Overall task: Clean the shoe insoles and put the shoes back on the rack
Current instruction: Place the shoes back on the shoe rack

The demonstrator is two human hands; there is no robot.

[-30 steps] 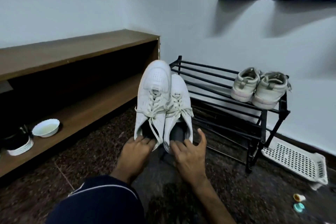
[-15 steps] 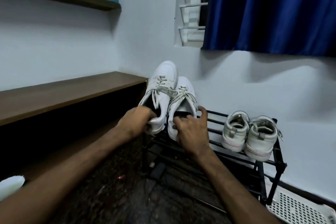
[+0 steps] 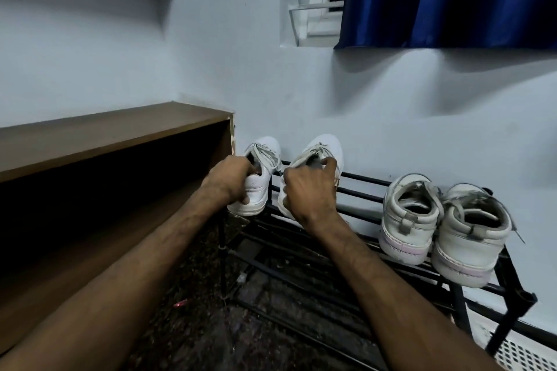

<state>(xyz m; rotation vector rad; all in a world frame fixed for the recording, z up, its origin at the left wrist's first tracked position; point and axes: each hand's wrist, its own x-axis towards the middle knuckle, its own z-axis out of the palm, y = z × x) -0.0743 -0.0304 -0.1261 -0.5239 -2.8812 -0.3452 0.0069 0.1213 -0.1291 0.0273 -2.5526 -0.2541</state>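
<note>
Two white lace-up sneakers sit at the left end of the black metal shoe rack [image 3: 358, 194], toes toward the wall. My left hand [image 3: 230, 179] grips the heel and collar of the left white sneaker [image 3: 259, 182], whose heel hangs over the rack's left edge. My right hand [image 3: 310, 190] holds the heel opening of the right white sneaker [image 3: 324, 149], fingers hooked inside. The two sneakers stand a little apart. Their insoles are hidden.
A second pair of worn white strap shoes [image 3: 437, 226] rests on the rack's right end. A brown wooden shelf unit [image 3: 114, 129] stands close on the left. A white perforated tray [image 3: 518, 352] lies at the lower right. Dark speckled floor below; blue curtain above.
Both hands carried the white sneakers from the floor up and forward onto the rack's top tier. The pair, held pressed together before, now sits spread apart and lower.
</note>
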